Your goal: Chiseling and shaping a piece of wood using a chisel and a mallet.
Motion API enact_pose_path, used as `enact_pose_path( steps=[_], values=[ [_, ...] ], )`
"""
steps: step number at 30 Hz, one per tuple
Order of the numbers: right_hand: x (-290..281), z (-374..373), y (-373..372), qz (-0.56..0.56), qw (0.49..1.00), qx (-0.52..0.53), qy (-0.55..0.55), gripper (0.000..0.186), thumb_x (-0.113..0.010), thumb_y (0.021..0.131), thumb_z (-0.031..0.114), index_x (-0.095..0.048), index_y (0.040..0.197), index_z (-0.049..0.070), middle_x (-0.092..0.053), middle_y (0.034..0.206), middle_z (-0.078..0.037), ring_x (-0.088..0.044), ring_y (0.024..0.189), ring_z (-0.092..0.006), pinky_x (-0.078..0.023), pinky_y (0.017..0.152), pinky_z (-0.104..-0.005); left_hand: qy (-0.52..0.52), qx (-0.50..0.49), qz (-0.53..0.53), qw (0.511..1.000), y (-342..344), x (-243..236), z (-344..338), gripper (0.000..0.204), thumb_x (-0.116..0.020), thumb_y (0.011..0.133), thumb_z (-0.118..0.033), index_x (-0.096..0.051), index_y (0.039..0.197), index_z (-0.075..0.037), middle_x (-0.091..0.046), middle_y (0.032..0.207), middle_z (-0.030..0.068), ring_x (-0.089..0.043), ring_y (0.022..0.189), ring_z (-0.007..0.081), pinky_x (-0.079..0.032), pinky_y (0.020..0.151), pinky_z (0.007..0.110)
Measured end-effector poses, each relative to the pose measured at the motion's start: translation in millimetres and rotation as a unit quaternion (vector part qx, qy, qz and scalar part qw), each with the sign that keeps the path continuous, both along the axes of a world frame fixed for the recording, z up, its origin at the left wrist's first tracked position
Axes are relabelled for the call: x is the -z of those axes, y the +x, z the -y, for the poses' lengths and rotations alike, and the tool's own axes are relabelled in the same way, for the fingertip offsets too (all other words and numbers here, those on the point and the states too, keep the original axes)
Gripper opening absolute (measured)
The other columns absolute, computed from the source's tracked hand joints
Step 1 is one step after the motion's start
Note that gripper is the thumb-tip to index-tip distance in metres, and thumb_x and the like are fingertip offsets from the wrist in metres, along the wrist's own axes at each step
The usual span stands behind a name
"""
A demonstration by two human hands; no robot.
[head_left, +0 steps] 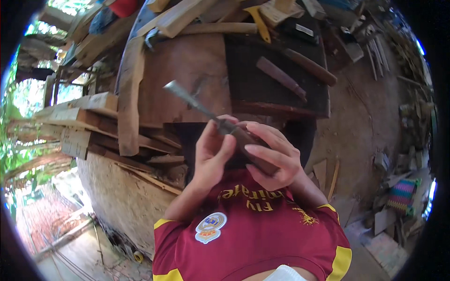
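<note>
A chisel (193,100) with a grey metal blade and a dark wooden handle is held in front of my chest, its blade tip pointing up and to the left. My left hand (209,157) grips it where blade and handle meet, thumb and fingers pinched round that spot. The wooden handle lies in my right hand (277,154), whose fingers curl over it from the right. Part of the handle is hidden behind those fingers. Beyond the blade is a brown wooden board (180,70), apart from the chisel.
A claw hammer (215,29) lies at the worktop's far side. Nearby are a yellow-handled brush (259,25) and two tapered wooden pieces, one reddish (280,77), one brown (311,67). A long wooden bar (129,98) and stacked planks (84,117) stand left. Wood scraps litter the right floor.
</note>
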State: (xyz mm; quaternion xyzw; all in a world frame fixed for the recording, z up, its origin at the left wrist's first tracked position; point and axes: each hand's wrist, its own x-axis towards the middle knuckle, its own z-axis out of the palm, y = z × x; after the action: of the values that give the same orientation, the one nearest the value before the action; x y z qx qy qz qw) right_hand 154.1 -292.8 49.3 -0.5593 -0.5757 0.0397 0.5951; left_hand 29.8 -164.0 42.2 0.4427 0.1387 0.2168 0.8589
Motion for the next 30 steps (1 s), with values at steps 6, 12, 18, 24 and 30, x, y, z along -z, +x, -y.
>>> enact_pose_path(
  steps=[6, 12, 18, 24, 30],
  values=[
    [5, 5, 15, 0.012, 0.996, 0.064, -0.061, 0.056, -0.082, 0.070, 0.012, -0.060, 0.120, 0.000, -0.063, 0.120, -0.020, -0.066, 0.101, -0.0365, -0.054, 0.084, -0.0382, -0.093, -0.015, 0.081, 0.992, 5, -1, 1, 0.032, -0.055, 0.099, -0.023, -0.045, 0.123, -0.003, -0.052, 0.131, 0.0270, -0.055, 0.121, 0.0351, -0.044, 0.103, 0.046],
    [8, -1, 3, -0.054, 0.994, 0.051, -0.079, 0.049, -0.079, 0.078, 0.010, -0.058, 0.122, 0.000, -0.068, 0.110, -0.018, -0.070, 0.095, -0.0279, -0.055, 0.080, -0.0326, 0.089, 0.004, -0.159, 0.983, -4, -11, -15, 0.030, -0.059, 0.097, -0.022, -0.054, 0.120, -0.004, -0.065, 0.110, 0.0164, -0.065, 0.098, 0.0210, -0.052, 0.084, 0.032],
    [11, -7, 9, -0.148, 0.983, -0.001, -0.107, 0.045, -0.077, 0.079, 0.007, -0.059, 0.120, 0.000, -0.068, 0.109, -0.017, -0.069, 0.098, -0.0258, -0.054, 0.083, -0.0318, 0.647, -0.047, -0.237, 0.723, -19, -44, -30, 0.041, -0.081, 0.068, -0.013, -0.063, 0.105, -0.006, -0.066, 0.086, 0.0114, -0.065, 0.075, 0.0207, -0.051, 0.071, 0.031],
    [-3, -5, 11, -0.087, 0.985, -0.028, -0.147, 0.051, -0.077, 0.072, 0.003, -0.062, 0.120, 0.005, -0.067, 0.111, -0.014, -0.068, 0.100, -0.0305, -0.054, 0.086, -0.0363, 0.723, -0.020, -0.097, 0.684, 22, -47, -35, 0.033, -0.076, 0.055, -0.008, -0.060, 0.085, -0.005, -0.063, 0.082, 0.0107, -0.063, 0.081, 0.0304, -0.049, 0.077, 0.040],
    [-15, 10, 70, 0.062, 0.990, 0.081, -0.097, 0.042, -0.074, 0.070, 0.001, -0.067, 0.111, 0.007, -0.067, 0.109, -0.011, -0.063, 0.107, -0.0321, -0.049, 0.094, -0.0400, 0.743, -0.009, -0.120, 0.658, 25, -36, -41, 0.030, -0.079, 0.066, -0.015, -0.050, 0.067, -0.009, -0.054, 0.063, 0.0064, -0.057, 0.060, 0.0268, -0.042, 0.057, 0.036]
  ],
)
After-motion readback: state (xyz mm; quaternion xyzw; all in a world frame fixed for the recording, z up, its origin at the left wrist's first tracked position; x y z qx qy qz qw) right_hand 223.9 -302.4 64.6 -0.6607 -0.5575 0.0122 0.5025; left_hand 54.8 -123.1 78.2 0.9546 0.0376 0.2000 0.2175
